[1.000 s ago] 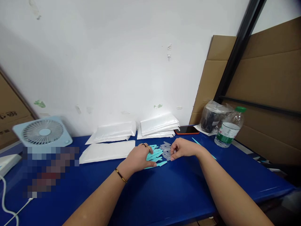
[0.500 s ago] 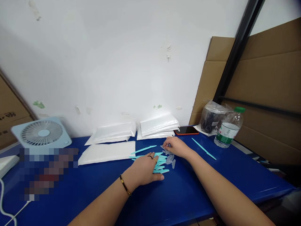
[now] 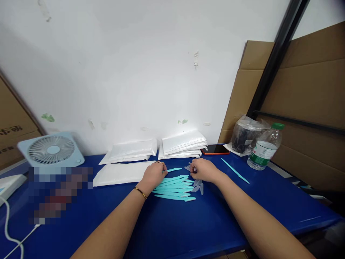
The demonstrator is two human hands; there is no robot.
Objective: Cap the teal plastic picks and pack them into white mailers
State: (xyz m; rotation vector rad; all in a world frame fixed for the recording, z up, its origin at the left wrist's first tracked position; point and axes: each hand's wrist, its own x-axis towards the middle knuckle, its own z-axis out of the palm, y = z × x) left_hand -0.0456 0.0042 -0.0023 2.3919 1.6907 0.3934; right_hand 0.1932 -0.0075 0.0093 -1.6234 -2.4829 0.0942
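My left hand (image 3: pixel 155 176) is closed, its thumb and fingers pinching the handle end of a turquoise eyebrow razor (image 3: pixel 174 169). Just below it, several more eyebrow razors (image 3: pixel 172 189) lie fanned in a loose pile on the blue table. My right hand (image 3: pixel 202 169) is closed too, fingertips pinched at a small clear plastic cap that they mostly hide. Other clear caps (image 3: pixel 198 185) are scattered beneath that hand, beside the blade ends of the pile. One single razor (image 3: pixel 235 171) rests apart on the right.
White padded packets (image 3: pixel 121 172) lie behind my left hand, with a stack of white packets (image 3: pixel 183 144) against the wall. A phone (image 3: pixel 215 149), a bagged dark object (image 3: pixel 241 138) and a water bottle (image 3: pixel 262 151) stand back right. A light blue fan (image 3: pixel 54 149) is at left.
My left hand has lifted off the razor pile and moved up and left, taking hold of the razor behind it. My right hand stays among the caps. The camera view has shifted slightly.
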